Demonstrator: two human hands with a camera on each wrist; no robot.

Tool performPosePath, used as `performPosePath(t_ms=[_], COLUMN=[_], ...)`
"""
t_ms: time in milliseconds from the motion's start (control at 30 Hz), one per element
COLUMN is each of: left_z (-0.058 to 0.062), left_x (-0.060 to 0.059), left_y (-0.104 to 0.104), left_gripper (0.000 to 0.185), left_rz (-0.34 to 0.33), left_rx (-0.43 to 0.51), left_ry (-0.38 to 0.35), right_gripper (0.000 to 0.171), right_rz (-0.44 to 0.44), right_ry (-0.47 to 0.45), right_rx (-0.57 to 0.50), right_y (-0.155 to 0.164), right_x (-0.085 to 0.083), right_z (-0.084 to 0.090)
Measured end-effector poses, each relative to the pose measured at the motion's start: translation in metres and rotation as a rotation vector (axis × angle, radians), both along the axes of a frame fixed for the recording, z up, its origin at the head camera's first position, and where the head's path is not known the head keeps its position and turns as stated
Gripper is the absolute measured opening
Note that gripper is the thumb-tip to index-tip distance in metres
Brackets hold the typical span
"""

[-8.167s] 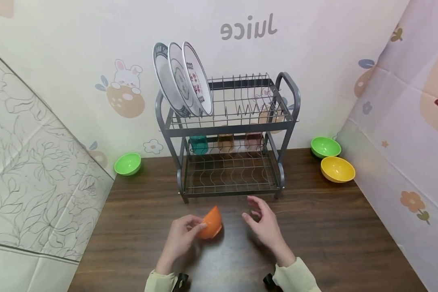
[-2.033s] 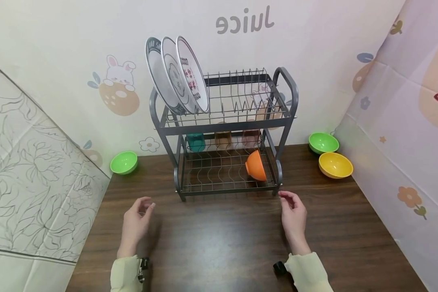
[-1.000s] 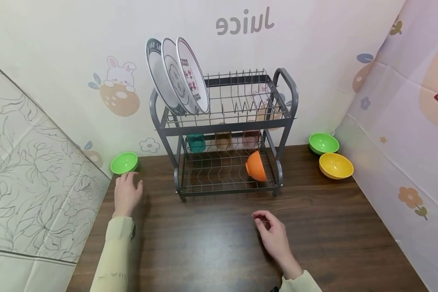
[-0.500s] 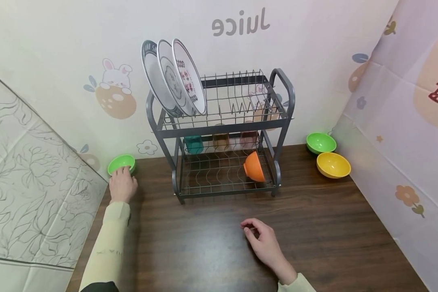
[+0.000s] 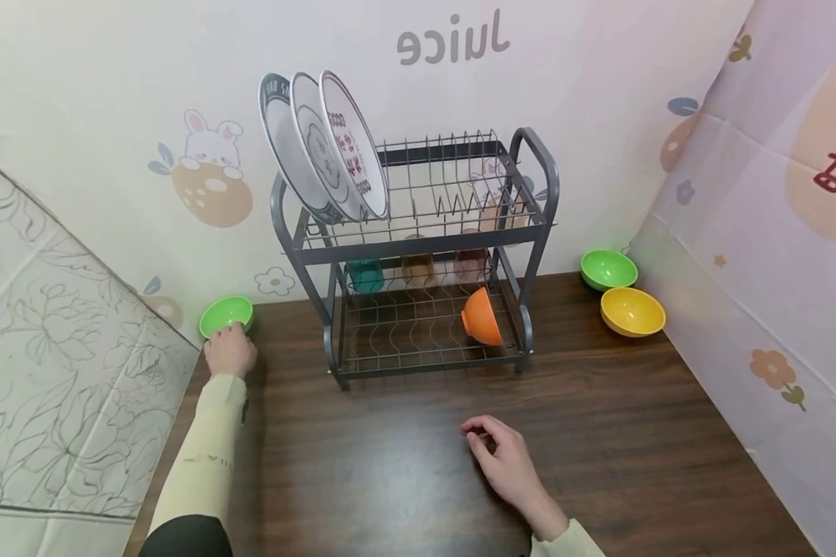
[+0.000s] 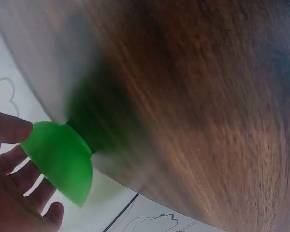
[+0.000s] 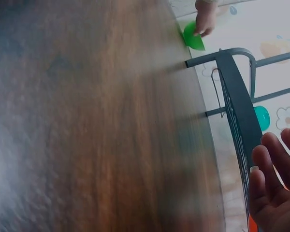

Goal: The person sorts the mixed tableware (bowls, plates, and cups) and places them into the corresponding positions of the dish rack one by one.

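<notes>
At the far left of the table, my left hand (image 5: 230, 352) is at the near rim of a green bowl (image 5: 216, 312). In the left wrist view the thumb lies at one edge of the green bowl (image 6: 63, 154) and the fingers reach behind its rim, their tips hidden. The bowl stands upright on its foot. My right hand (image 5: 505, 464) hovers over the table in front of the dish rack (image 5: 418, 247), fingers loosely curled, holding nothing. An orange bowl (image 5: 482, 319) stands on its side at the right of the rack's lower tier.
Several plates (image 5: 351, 147) lean in the upper tier's left end. Three cups, teal (image 5: 365, 277), amber (image 5: 418, 269) and pink (image 5: 470, 264), sit at the back below. Another green bowl (image 5: 609, 269) and a yellow bowl (image 5: 632, 312) stand back right, near the side wall.
The orange bowl went from my left hand into the rack's lower tier. My left hand then reached forward to the left green bowl and closed at its rim. My right hand drew back toward the middle.
</notes>
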State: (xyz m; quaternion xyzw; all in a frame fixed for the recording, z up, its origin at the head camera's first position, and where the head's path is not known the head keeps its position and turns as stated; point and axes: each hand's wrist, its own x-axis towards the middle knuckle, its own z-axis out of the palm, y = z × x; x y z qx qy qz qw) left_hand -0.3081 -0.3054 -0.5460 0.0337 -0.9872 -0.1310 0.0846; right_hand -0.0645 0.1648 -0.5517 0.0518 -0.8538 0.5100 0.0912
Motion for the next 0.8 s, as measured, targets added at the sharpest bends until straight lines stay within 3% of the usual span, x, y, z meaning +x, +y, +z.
performPosePath(t_ms=[167, 333, 633, 800], left_z=[-0.004, -0.003, -0.004, 0.0], left_x=[-0.003, 0.0, 0.028, 0.047], left_y=[-0.004, 0.0, 0.01, 0.014], left_gripper=[0.027, 0.019, 0.011, 0.009], left_rz=[-0.001, -0.017, 0.0, -0.004], left_rx=[-0.025, 0.0, 0.028, 0.029], left_ry=[-0.04, -0.01, 0.118, 0.148], right_gripper=[0.02, 0.019, 0.014, 0.013], right_rz=[-0.022, -0.071, -0.171, -0.201], right_ry=[0.047, 0.093, 0.103, 0.092], right_rx=[0.028, 0.073, 0.142, 0.155], right_y=[0.007, 0.019, 0.045, 0.053], right_x=[-0.002, -0.006, -0.007, -0.005], right_z=[0.001, 0.0, -0.002, -0.004])
